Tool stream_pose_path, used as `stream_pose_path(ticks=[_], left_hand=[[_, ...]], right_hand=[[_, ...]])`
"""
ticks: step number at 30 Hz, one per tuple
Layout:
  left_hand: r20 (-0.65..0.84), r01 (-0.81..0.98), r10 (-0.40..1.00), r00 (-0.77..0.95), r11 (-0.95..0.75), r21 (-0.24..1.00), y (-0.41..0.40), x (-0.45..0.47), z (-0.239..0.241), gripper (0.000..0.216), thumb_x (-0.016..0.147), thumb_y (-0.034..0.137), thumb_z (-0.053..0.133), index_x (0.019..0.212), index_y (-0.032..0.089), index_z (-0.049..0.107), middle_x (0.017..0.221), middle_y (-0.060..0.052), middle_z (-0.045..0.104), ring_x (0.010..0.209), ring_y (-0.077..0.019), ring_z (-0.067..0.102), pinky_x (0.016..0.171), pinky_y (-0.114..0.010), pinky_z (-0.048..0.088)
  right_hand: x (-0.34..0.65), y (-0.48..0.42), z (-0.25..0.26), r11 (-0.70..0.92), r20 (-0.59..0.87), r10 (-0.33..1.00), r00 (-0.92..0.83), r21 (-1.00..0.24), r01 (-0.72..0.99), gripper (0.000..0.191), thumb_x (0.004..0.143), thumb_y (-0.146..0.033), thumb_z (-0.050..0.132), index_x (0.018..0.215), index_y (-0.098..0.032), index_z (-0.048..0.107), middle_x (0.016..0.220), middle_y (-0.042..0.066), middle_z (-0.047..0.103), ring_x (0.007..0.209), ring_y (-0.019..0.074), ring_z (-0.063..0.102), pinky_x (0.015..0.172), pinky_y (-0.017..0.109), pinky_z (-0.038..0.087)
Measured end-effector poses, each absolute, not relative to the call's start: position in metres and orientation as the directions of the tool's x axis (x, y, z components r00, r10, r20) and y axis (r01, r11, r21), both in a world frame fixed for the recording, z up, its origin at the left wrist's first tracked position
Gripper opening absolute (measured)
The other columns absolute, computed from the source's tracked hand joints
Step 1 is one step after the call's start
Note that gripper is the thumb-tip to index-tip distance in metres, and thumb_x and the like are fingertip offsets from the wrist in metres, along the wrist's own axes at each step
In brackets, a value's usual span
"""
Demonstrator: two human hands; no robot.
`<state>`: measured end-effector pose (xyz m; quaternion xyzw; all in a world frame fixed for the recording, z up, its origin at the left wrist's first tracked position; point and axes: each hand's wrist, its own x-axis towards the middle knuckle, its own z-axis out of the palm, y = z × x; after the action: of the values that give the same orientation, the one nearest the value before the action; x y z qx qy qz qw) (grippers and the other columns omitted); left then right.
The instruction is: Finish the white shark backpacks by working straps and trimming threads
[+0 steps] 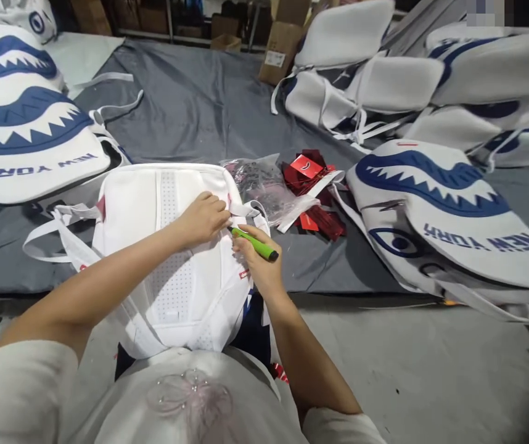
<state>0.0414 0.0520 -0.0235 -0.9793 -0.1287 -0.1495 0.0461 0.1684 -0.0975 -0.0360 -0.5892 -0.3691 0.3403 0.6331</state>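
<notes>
A white backpack (172, 246) lies back-side up in front of me, its mesh panel and straps facing me. My left hand (203, 217) is closed, pinching the backpack's edge near a strap at its right side. My right hand (256, 259) is closed around a green tool with a black end (256, 244), its tip touching the backpack right beside my left fingers.
A clear plastic bag (264, 185) and a heap of red tags (313, 191) lie just right of the backpack. White backpacks with blue shark-mouth prints are piled at the left (19, 129) and right (449, 209) on grey sheeting (200, 105). Cardboard boxes (279, 49) stand behind.
</notes>
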Motion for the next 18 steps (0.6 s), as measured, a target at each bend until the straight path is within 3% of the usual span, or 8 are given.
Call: stream_pose_path(ticks=[3, 8, 14, 18], left_hand=[[0.391, 0.251, 0.209, 0.896, -0.966, -0.060, 0.052, 0.040, -0.032, 0.035, 0.101, 0.036, 0.040, 0.082, 0.018, 0.063, 0.087, -0.007, 0.063, 0.081, -0.0209, 0.053, 0.084, -0.039, 0.036], [0.598, 0.307, 0.200, 0.776, -0.948, -0.080, 0.043, 0.028, -0.044, 0.033, 0.101, 0.032, 0.037, 0.075, 0.021, 0.053, 0.077, -0.002, 0.061, 0.082, -0.0203, 0.052, 0.088, -0.041, 0.033], [0.766, 0.271, 0.168, 0.620, -0.963, -0.007, 0.035, 0.021, -0.050, 0.036, 0.101, 0.036, 0.031, 0.069, 0.022, 0.041, 0.068, 0.002, 0.057, 0.073, -0.0182, 0.051, 0.083, -0.040, 0.031], [0.808, 0.260, 0.206, 0.552, -0.963, 0.068, 0.037, 0.022, -0.057, 0.035, 0.101, 0.035, 0.030, 0.070, 0.022, 0.040, 0.070, 0.003, 0.058, 0.073, -0.0173, 0.053, 0.084, -0.040, 0.031]], right_hand=[[0.173, -0.099, -0.028, 0.025, 0.005, 0.889, 0.459, -0.999, -0.038, 0.040, 0.070, -0.044, 0.081, 0.101, -0.020, 0.072, 0.091, 0.004, 0.075, 0.066, 0.0162, 0.067, 0.062, 0.029, 0.055], [0.172, -0.098, -0.025, -0.010, -0.036, 0.896, 0.443, -0.998, -0.062, 0.040, 0.078, -0.051, 0.073, 0.100, -0.018, 0.069, 0.080, 0.003, 0.073, 0.057, 0.0155, 0.065, 0.056, 0.029, 0.052], [0.156, -0.092, -0.033, -0.073, 0.038, 0.813, 0.582, -0.983, 0.166, 0.032, 0.077, -0.046, 0.074, 0.070, -0.019, 0.060, 0.057, -0.004, 0.056, 0.053, 0.0112, 0.050, 0.052, 0.024, 0.040], [0.148, -0.082, -0.040, -0.063, 0.104, 0.762, 0.639, -0.970, 0.233, 0.032, 0.081, -0.047, 0.068, 0.069, -0.019, 0.058, 0.061, -0.003, 0.059, 0.055, 0.0134, 0.054, 0.057, 0.027, 0.044]])
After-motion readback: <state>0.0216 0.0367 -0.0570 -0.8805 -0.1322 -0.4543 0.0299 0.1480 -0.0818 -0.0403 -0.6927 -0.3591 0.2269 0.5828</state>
